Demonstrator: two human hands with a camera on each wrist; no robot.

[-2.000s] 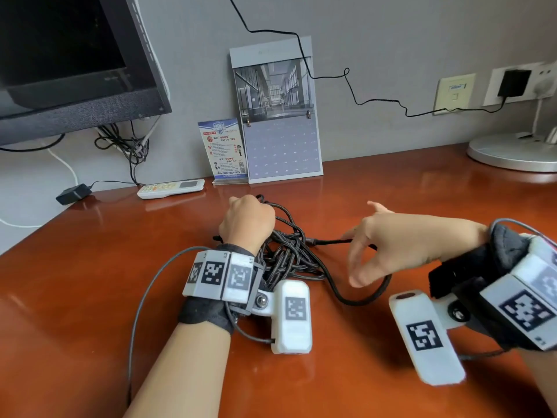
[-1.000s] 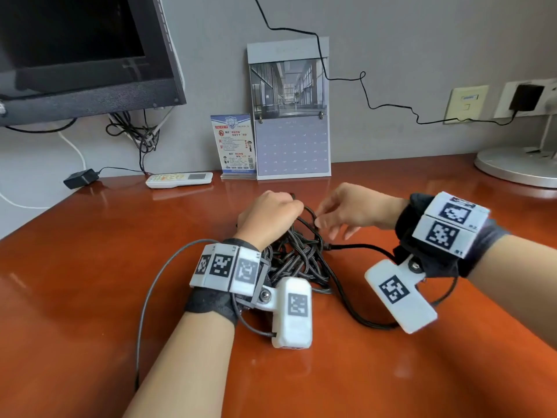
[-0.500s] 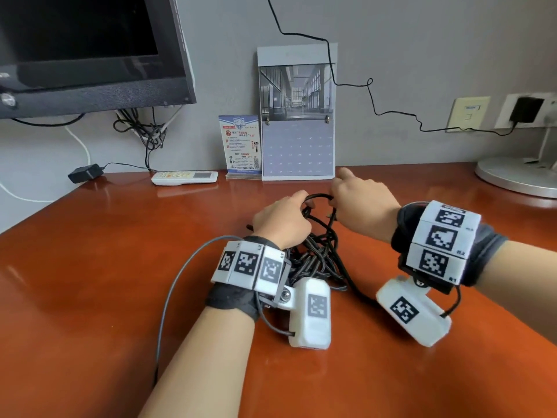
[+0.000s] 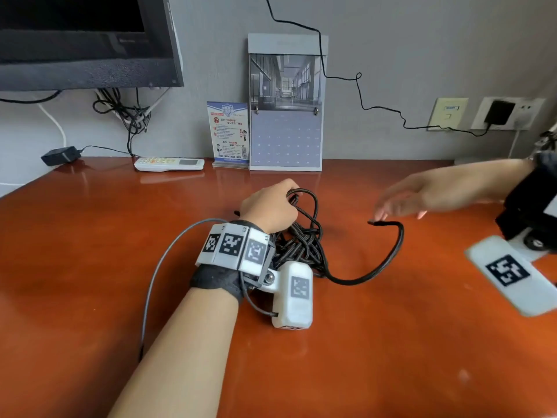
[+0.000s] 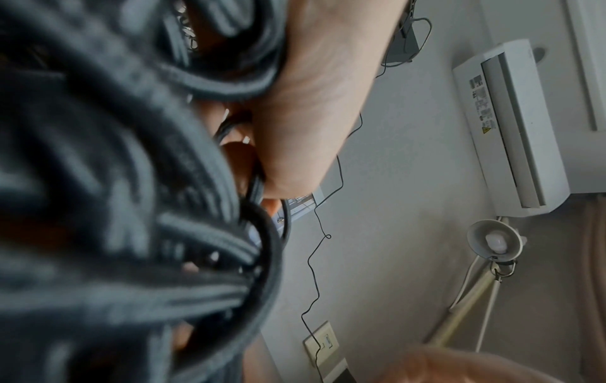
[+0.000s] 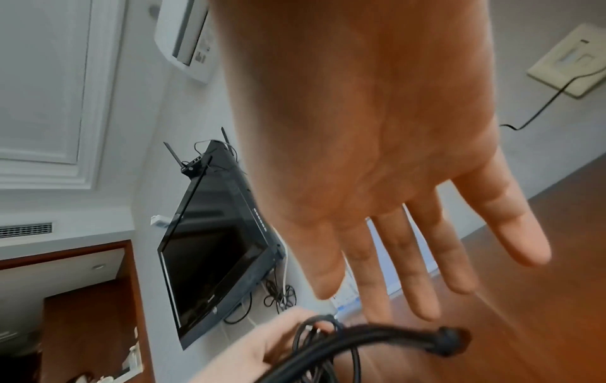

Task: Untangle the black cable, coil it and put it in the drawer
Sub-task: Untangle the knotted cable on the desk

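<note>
While the left hand (image 4: 271, 208) grips the knotted black cable (image 4: 304, 242) near the worktop's (image 4: 90, 267) middle and the right hand (image 4: 422, 196) hovers with fingers spread, holding nothing, above the freed end (image 4: 376, 223); a hard tug there could, I judge, cinch the remaining knots tighter.

Grey wall (image 4: 422, 49) behind glossy red-brown desk (image 4: 90, 267); dark monitor (image 4: 84, 40) upper left; wall sockets (image 4: 509, 113) right; calendar (image 4: 286, 104) centre.

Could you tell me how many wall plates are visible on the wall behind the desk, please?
2: a beige wall plate right of the calendar, and a white outlet plate beside it holding a black plug.
</note>
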